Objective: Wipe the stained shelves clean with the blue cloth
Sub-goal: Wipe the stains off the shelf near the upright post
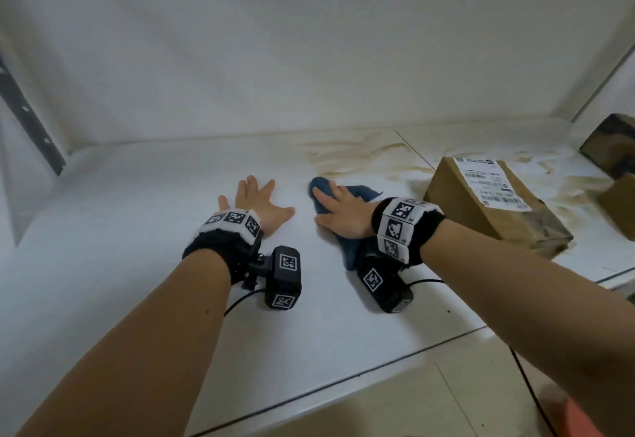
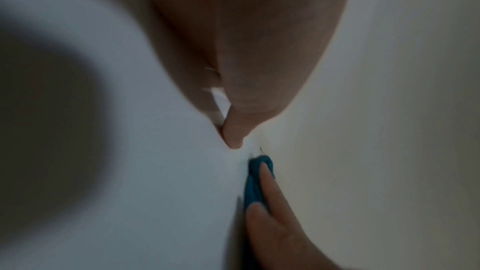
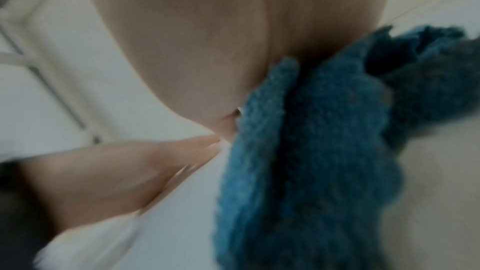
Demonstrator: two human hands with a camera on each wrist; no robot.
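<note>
The blue cloth [image 1: 360, 192] lies bunched on the white shelf [image 1: 137, 230], and my right hand [image 1: 338, 209] presses flat on it with straight fingers. Brown stains [image 1: 364, 158] spread over the shelf just beyond the cloth and to its right. My left hand [image 1: 257, 199] rests palm down on the shelf, fingers spread, a little to the left of the cloth. The right wrist view shows the blue cloth [image 3: 311, 151] under my palm. In the left wrist view the blue cloth [image 2: 255, 180] shows with a fingertip of the right hand on it.
A cardboard parcel [image 1: 491, 203] with a white label sits on the stained shelf just right of my right hand. Another brown box [image 1: 615, 168] stands further right. A grey perforated upright [image 1: 31, 123] runs along the left wall. Tiled floor [image 1: 446, 402] lies below the shelf edge.
</note>
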